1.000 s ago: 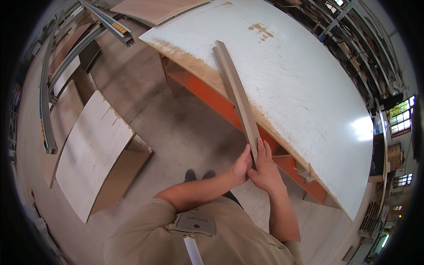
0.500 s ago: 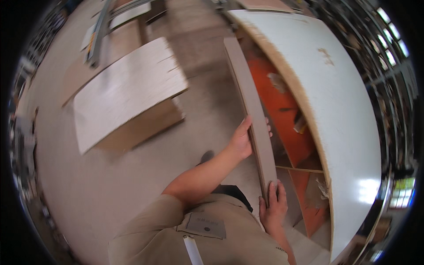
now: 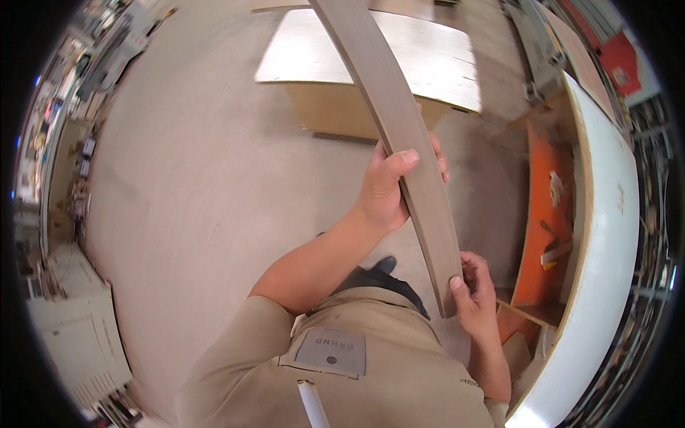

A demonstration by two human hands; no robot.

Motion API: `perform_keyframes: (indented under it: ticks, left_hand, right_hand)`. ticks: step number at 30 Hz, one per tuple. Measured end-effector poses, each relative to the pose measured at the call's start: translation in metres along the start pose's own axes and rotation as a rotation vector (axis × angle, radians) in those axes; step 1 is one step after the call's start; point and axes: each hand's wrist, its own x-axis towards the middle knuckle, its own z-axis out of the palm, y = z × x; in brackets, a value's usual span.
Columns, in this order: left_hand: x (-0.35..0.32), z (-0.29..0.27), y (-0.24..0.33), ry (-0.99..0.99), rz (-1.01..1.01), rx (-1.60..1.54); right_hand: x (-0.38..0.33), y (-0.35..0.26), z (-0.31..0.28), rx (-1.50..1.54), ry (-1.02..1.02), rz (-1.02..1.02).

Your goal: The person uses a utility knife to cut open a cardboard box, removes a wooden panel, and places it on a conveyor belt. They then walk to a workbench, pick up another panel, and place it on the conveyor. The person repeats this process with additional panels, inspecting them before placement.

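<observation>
A long grey-brown wooden board (image 3: 412, 132) slants from the top edge of the view down to my waist. Around its middle, my left hand (image 3: 389, 178) is closed, thumb on the near face and fingertips showing past the far edge. Close to the board's lower end, my right hand (image 3: 474, 292) grips its right edge with the thumb on top. The board's upper end runs out of the picture.
A low table with a worn white top (image 3: 428, 53) stands ahead, partly behind the board. On the right is a white-topped bench (image 3: 606, 235) with an orange shelf (image 3: 546, 214) holding small items. A pale cabinet (image 3: 78, 328) and machinery (image 3: 114, 50) stand at the left.
My view has swung left, so the white-topped table now lies ahead and the bench farther right. The board appears raised toward me, still in both hands; my right hand has shifted to its right edge.
</observation>
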Motion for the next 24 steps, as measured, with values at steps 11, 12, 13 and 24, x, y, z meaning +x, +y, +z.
perform_keyframes:
  ticks: [11,12,13,24]
  left_hand:
    - [-0.123,-0.128,0.29,0.238,0.457,0.142]
    - [-0.135,-0.137,0.313,0.282,0.488,0.176]
    - [-0.145,-0.145,0.333,0.326,0.512,0.211]
    - [-0.168,-0.21,0.47,0.943,0.971,0.076]
  right_hand:
    - [0.088,-0.105,0.263,-0.284,-0.39,-0.454]
    - [0.097,-0.115,0.287,-0.362,-0.401,-0.538]
    - [0.104,-0.125,0.311,-0.433,-0.405,-0.623]
    - [0.232,-0.18,0.474,-0.365,-0.84,-0.628]
